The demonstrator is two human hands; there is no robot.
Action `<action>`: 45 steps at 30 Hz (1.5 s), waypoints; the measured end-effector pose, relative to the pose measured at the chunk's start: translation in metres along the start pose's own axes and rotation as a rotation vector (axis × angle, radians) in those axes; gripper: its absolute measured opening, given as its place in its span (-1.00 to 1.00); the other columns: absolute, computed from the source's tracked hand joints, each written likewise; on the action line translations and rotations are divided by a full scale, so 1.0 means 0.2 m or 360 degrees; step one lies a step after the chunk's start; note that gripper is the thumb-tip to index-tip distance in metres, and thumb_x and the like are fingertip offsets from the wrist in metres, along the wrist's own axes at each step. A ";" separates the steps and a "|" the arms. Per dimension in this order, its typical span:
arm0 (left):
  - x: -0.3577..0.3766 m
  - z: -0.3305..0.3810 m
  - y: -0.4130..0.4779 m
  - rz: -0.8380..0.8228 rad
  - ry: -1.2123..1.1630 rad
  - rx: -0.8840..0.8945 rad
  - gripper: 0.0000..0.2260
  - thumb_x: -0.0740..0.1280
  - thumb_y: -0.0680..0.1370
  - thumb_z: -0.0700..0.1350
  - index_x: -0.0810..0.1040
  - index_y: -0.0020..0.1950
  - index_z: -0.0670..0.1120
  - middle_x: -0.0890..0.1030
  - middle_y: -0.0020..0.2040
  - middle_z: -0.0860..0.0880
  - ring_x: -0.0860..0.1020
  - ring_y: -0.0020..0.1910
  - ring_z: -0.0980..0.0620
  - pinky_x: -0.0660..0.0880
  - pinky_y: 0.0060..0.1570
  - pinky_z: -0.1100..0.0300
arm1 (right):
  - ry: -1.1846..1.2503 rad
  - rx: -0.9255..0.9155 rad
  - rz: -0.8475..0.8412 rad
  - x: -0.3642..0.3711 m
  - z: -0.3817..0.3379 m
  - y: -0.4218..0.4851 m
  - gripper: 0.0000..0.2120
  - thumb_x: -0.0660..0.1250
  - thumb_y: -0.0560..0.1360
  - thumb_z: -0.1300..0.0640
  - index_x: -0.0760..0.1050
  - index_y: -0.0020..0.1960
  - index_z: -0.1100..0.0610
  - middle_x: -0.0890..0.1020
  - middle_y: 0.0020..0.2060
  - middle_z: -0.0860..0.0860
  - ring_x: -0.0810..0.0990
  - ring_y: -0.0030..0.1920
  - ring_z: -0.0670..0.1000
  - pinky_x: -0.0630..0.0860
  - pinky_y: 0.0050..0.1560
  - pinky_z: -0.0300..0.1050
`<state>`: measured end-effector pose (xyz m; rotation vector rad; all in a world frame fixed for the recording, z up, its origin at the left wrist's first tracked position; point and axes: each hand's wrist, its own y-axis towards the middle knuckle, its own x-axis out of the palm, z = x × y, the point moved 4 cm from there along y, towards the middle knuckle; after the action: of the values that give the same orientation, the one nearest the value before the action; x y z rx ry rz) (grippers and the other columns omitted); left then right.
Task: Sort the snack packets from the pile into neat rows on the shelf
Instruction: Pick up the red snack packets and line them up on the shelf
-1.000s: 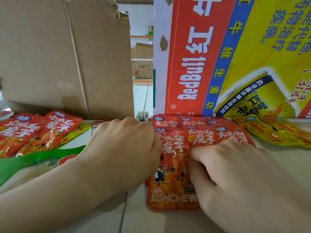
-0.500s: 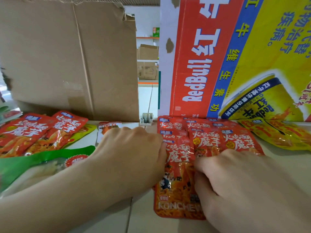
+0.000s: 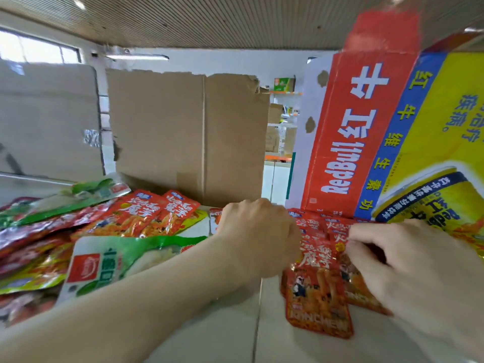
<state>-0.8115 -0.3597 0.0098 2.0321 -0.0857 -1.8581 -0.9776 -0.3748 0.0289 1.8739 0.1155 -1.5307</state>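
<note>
Change over the last second: head lifted and drew back, so the pile (image 3: 78,244) left of the left hand (image 3: 259,237) came into fuller view. Both hands stayed on the red rows (image 3: 322,226). Right hand (image 3: 408,265), flatter on the packets before, had risen and now pinched the top edge of a second packet (image 3: 358,292) between forefinger and thumb. Left hand was curled knuckles-up against the left edge of the rows; fingertips hidden, so could not tell whether it gripped anything. Front packet (image 3: 318,305) lay between the hands on the shelf (image 3: 235,331), nearest the viewer, slightly askew. Judgement: one row still being squared, most of the pile unsorted

Materials: packets flat, glossy crinkled plastic film, rectangular with rounded corners, probably slippery where overlapped. Green-and-white packet (image 3: 112,260) beside the left forearm was larger and puffier. Shelf smooth, pale, with a seam. Beyond the left hand stood a matte brown cardboard box (image 3: 188,137) with a torn top edge; beyond the right hand, a printed Red Bull carton (image 3: 366,142)
</note>
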 end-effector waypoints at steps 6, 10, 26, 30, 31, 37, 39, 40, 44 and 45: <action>-0.13 -0.07 -0.03 0.0240 -0.0298 -0.0074 -0.63 0.05 0.63 0.07 0.35 -0.32 -0.06 0.47 -0.26 0.00 0.49 -0.24 -0.06 0.32 -0.28 0.14 | 0.0131 0.0043 0.0013 -0.01 0.01 0.02 -0.82 0.20 0.51 -0.08 0.50 -0.16 -0.04 0.57 -0.39 -0.05 0.53 -0.30 0.00 0.48 -0.33 -0.11; -0.29 -0.14 -0.18 0.0391 -0.0450 0.0025 -0.63 0.12 0.60 0.07 0.36 -0.34 -0.08 0.46 -0.30 0.00 0.47 -0.26 -0.07 0.36 -0.24 0.10 | 0.0244 0.0030 0.0074 -0.03 -0.01 0.02 -0.80 0.25 0.53 -0.05 0.56 -0.18 -0.01 0.57 -0.45 -0.10 0.56 -0.36 -0.03 0.52 -0.33 -0.09; -0.17 -1.25 -0.56 0.0153 -0.0245 -0.0841 -0.61 0.22 0.53 0.22 0.60 -0.22 -0.06 0.59 -0.21 0.00 0.54 -0.25 0.00 0.48 -0.20 0.10 | 0.0523 -0.0520 0.0015 -0.06 -0.92 0.03 -0.74 0.17 0.50 0.03 0.39 -0.35 0.02 0.48 -0.43 -0.04 0.45 -0.31 -0.04 0.35 -0.34 -0.08; -0.09 -1.31 -0.53 0.0125 -0.0458 -0.0801 -0.56 0.29 0.49 0.25 0.70 -0.19 -0.11 0.66 -0.22 0.01 0.62 -0.24 0.01 0.57 -0.22 0.14 | 0.0642 -0.0500 0.0023 0.04 -1.04 0.07 -0.71 0.20 0.49 0.07 0.38 -0.39 0.10 0.48 -0.48 -0.03 0.47 -0.35 -0.01 0.38 -0.37 -0.06; -0.08 -1.31 -0.53 0.0132 -0.0490 -0.0791 -0.56 0.31 0.49 0.24 0.70 -0.20 -0.12 0.62 -0.29 0.02 0.63 -0.25 -0.01 0.54 -0.27 0.17 | 0.0647 -0.0492 0.0053 0.06 -1.05 0.07 -0.71 0.20 0.50 0.07 0.39 -0.38 0.10 0.48 -0.48 -0.04 0.47 -0.36 -0.01 0.37 -0.37 -0.06; -0.09 -1.29 -0.49 0.0091 -0.0778 -0.0679 -0.61 0.42 0.50 0.15 0.69 -0.21 -0.19 0.50 -0.48 -0.06 0.44 -0.50 0.04 0.36 -0.43 0.20 | 0.0588 -0.0481 0.0181 0.10 -1.01 0.09 -0.70 0.22 0.52 0.05 0.41 -0.38 0.08 0.49 -0.51 -0.06 0.45 -0.37 -0.04 0.26 -0.45 -0.10; -0.10 -1.27 -0.48 0.0097 -0.0806 -0.0626 -0.63 0.43 0.51 0.12 0.69 -0.22 -0.20 0.53 -0.46 -0.10 0.45 -0.47 0.03 0.35 -0.42 0.19 | 0.0604 -0.0459 0.0124 0.12 -0.99 0.10 -0.68 0.22 0.53 0.04 0.42 -0.40 0.04 0.49 -0.51 -0.09 0.45 -0.39 -0.07 0.28 -0.44 -0.11; -0.11 -1.26 -0.48 0.0132 -0.0832 -0.0589 -0.65 0.42 0.52 0.10 0.69 -0.23 -0.18 0.60 -0.40 -0.14 0.49 -0.43 0.02 0.40 -0.38 0.16 | 0.0632 -0.0448 0.0087 0.14 -0.98 0.11 -0.68 0.22 0.54 0.04 0.43 -0.39 0.04 0.50 -0.51 -0.09 0.46 -0.40 -0.08 0.31 -0.44 -0.10; -0.20 -1.21 -0.51 0.0553 -0.0930 -0.0437 -0.77 0.39 0.55 0.04 0.62 -0.26 -0.01 0.65 -0.32 0.06 0.60 -0.28 0.11 0.56 -0.20 0.06 | 0.0843 -0.0325 -0.0094 0.19 -0.94 0.14 -0.69 0.21 0.54 0.03 0.51 -0.32 0.11 0.54 -0.48 -0.03 0.45 -0.44 -0.04 0.38 -0.40 0.04; -0.23 -1.19 -0.52 0.0679 -0.0942 -0.0379 -0.80 0.37 0.56 0.01 0.60 -0.25 0.01 0.63 -0.33 0.12 0.58 -0.30 0.17 0.53 -0.24 0.10 | 0.0875 -0.0300 -0.0127 0.19 -0.93 0.14 -0.67 0.20 0.55 0.00 0.53 -0.30 0.13 0.54 -0.47 -0.02 0.46 -0.43 -0.03 0.36 -0.40 0.04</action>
<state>-0.6085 -0.1938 0.0314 1.1466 -0.4005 -1.9977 -0.7989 -0.3051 0.0175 2.1022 0.5692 -0.9747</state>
